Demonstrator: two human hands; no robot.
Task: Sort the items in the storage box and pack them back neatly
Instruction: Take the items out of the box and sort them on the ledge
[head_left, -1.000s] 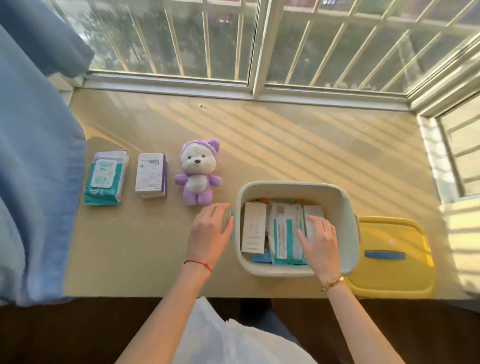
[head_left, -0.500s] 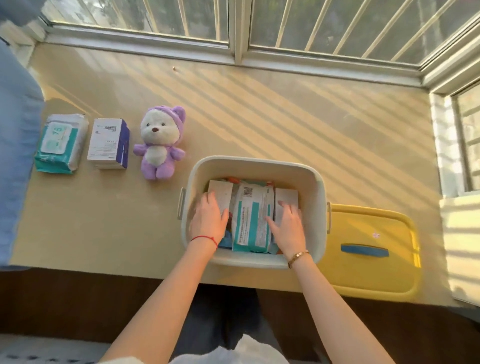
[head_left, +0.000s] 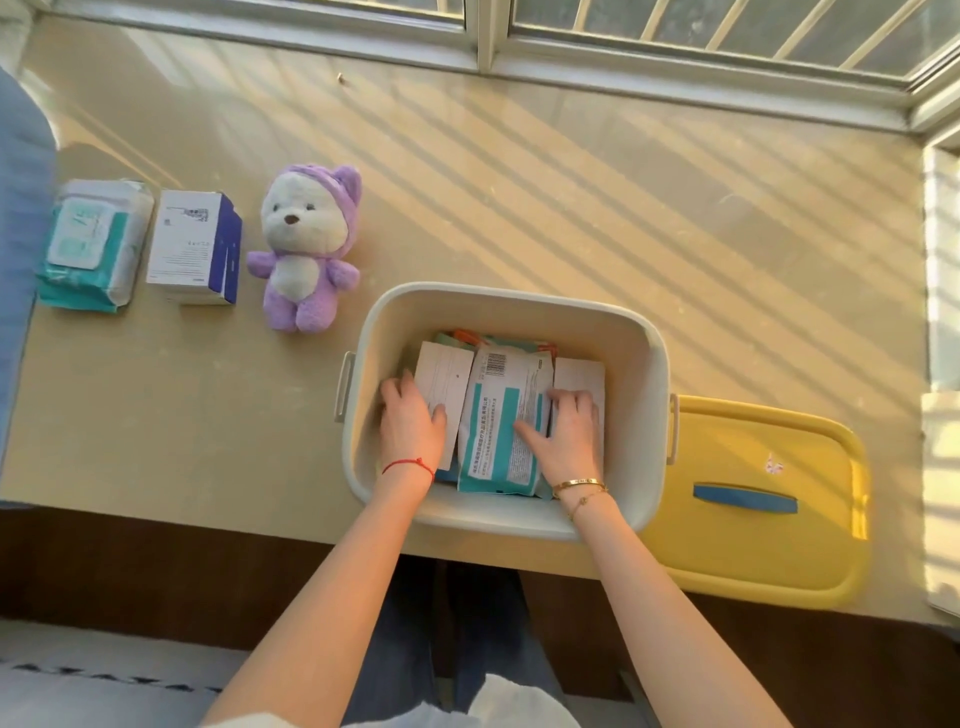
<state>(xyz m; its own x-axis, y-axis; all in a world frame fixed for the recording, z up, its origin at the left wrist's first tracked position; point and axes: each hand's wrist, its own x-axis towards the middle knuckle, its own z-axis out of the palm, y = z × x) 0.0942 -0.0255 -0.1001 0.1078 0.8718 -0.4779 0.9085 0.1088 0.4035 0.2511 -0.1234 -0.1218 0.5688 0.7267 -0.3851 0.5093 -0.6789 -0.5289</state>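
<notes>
Grip: left hand (head_left: 411, 422) flat on white packet (head_left: 443, 387), right hand (head_left: 567, 436) flat on teal pack (head_left: 501, 431) inside storage box (head_left: 498, 306); neither grasping; emptying step underway; next, curl fingers round one packet, lift out.

Purple plush bear (head_left: 306, 249), yellow lid (head_left: 769, 551), teal-and-white packet (head_left: 498, 431)

Bare forearms, no sleeves showing. Left hand (head_left: 410, 423): thin red string bracelet (head_left: 409, 464) at wrist. Right hand (head_left: 567, 436): gold bangle (head_left: 579, 485) plus fine gold chain (head_left: 587, 501) below it. White top (head_left: 514, 701) at bottom edge, dark blue trousers (head_left: 395, 644).
</notes>
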